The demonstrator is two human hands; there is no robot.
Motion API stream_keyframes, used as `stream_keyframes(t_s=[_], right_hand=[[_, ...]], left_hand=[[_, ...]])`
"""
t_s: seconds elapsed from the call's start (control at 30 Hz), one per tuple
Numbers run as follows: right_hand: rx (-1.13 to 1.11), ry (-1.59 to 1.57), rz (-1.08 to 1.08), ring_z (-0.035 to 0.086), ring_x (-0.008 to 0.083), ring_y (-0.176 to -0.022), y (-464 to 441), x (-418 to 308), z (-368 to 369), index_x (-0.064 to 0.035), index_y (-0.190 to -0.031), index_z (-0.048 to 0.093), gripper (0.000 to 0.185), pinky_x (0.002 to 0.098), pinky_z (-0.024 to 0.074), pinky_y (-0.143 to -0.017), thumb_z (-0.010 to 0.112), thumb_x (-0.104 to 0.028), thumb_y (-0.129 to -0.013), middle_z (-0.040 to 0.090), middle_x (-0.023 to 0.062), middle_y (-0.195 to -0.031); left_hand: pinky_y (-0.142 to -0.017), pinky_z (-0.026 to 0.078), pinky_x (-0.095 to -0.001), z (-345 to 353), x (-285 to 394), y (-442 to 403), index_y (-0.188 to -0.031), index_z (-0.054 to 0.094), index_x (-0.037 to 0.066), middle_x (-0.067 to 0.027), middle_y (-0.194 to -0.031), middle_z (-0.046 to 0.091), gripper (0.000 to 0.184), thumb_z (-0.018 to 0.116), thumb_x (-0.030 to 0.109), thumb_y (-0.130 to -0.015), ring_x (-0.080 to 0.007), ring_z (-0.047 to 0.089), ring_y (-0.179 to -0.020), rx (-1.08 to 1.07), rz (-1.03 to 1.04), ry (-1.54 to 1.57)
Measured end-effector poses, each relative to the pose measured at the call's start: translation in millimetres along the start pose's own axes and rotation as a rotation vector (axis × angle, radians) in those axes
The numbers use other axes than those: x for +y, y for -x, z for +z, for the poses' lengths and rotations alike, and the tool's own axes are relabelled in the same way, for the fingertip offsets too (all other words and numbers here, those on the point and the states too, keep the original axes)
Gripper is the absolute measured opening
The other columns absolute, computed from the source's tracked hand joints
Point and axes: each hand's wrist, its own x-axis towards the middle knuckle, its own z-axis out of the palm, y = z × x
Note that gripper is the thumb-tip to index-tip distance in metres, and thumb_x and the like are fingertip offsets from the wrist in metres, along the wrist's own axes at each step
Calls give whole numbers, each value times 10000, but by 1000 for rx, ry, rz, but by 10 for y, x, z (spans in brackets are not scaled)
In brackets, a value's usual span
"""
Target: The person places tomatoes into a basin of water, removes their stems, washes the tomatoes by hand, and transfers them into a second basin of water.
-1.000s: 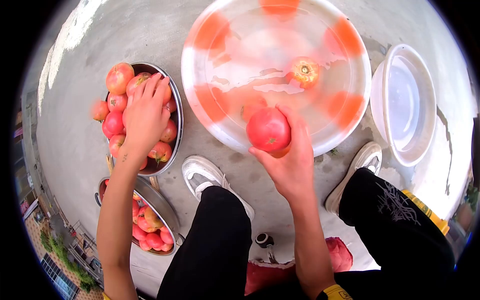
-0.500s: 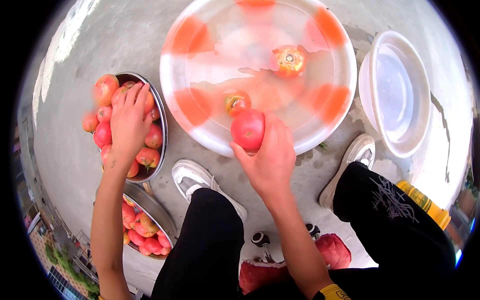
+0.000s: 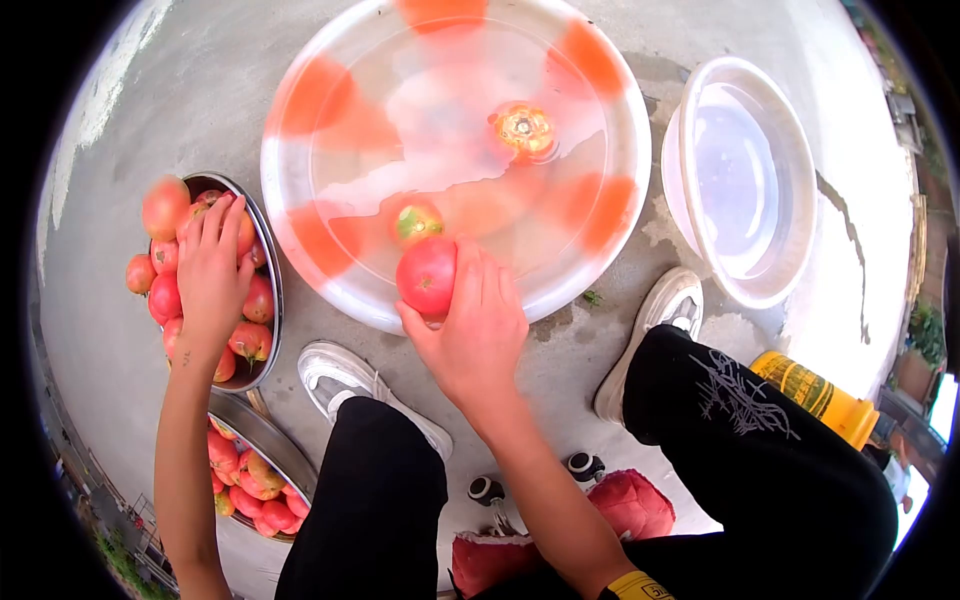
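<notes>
My left hand [image 3: 213,275] lies over the tomatoes [image 3: 165,296] heaped in a metal bowl [image 3: 274,290], its fingers reaching across the upper ones; whether it grips one is hidden. In my right hand [image 3: 470,325] is a red tomato [image 3: 427,276], held at the near rim of a big round basin [image 3: 290,215] of water with orange patches. Just beyond it in the water is a partly green tomato [image 3: 417,221]. Farther back floats an orange-yellow tomato [image 3: 524,130].
A white basin [image 3: 738,180] stands at the right. Below the metal bowl, a second metal container [image 3: 295,462] holds more tomatoes. A yellow container [image 3: 815,398] is beside my right leg. A red cushioned seat with casters [image 3: 632,505] is beneath me.
The whole view has shifted, so the basins and bowls appear farther left. My right hand still holds the red tomato by the rim, and my left hand remains on the heap.
</notes>
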Motion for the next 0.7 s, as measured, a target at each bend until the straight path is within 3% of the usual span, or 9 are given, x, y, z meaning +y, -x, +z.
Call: stream_keyframes(t_s=[0.37, 0.7], right_hand=[[-47, 7, 7, 555, 321, -1014, 5, -17, -23, 25, -1313, 446, 816, 406, 465, -854, 827, -228, -636, 551, 171, -1179], [8, -8, -15, 573, 346, -966, 7, 5, 4, 7, -1292, 464, 803, 423, 479, -809, 835, -227, -620, 580, 177, -1134]], left_hand=[[-1058, 362, -446, -27, 21, -2, -1338, 486, 58, -107, -1346, 499, 625, 656, 20, -738, -314, 465, -1215, 11, 29, 1], [-1067, 357, -437, -38, 35, -3, -1337, 490, 59, -100, -1353, 495, 620, 644, 12, -739, -308, 456, -1231, 3, 22, -13]])
